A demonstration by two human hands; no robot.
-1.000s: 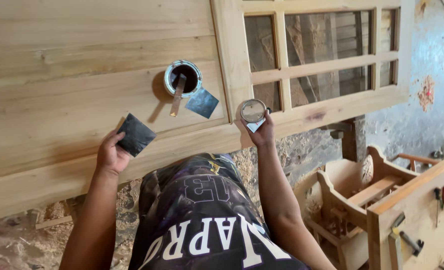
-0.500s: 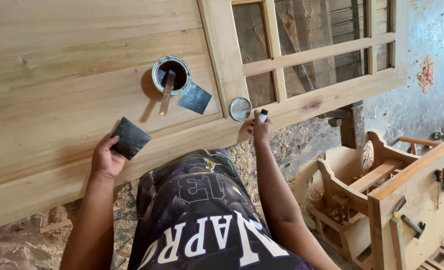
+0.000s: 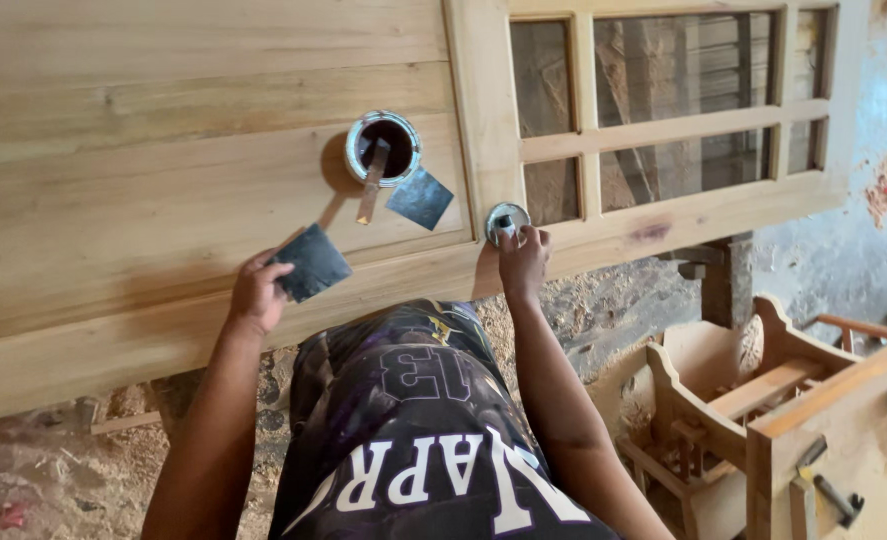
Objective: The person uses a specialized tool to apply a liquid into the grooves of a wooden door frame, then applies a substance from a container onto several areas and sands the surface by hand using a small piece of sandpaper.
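- the broad pale wooden door panel (image 3: 163,200) lies flat and fills the left and far part of the scene; it looks heavy and stiff, with raw boards that should not be slippery.
- the left hand (image 3: 256,292) rests on the near edge of the panel, fingers closed on one corner of a dark square sheet of sandpaper (image 3: 309,262); the sheet looks thin, light and bendable, best gripped by an edge or folded over the fingers.
- further right and farther off, a small round metal tin with dark contents (image 3: 383,146) stands open on the panel, and a flat wooden stir stick (image 3: 371,180) leans out of it toward the near side; the tin looks light and easy to tip, so i would take it by the wall, not the rim. any label on it cannot be seen.
- just right of the tin lies a second dark square sheet (image 3: 421,198), flat on the wood and untouched.
- the right hand (image 3: 523,258) is at the door's upright rail, fingertips pinched on a small round silver metal lid (image 3: 505,220); whether anything else is in that pinch i cannot tell. the lid looks thin, rigid and smooth, possibly sharp at the rim.
- on the right is the door's glazed grid of wooden bars (image 3: 663,140); the panes would be fragile.
- far right, near, stands an unfinished wooden chair frame (image 3: 723,390), and hand tools lie on a wooden bench (image 3: 843,420).
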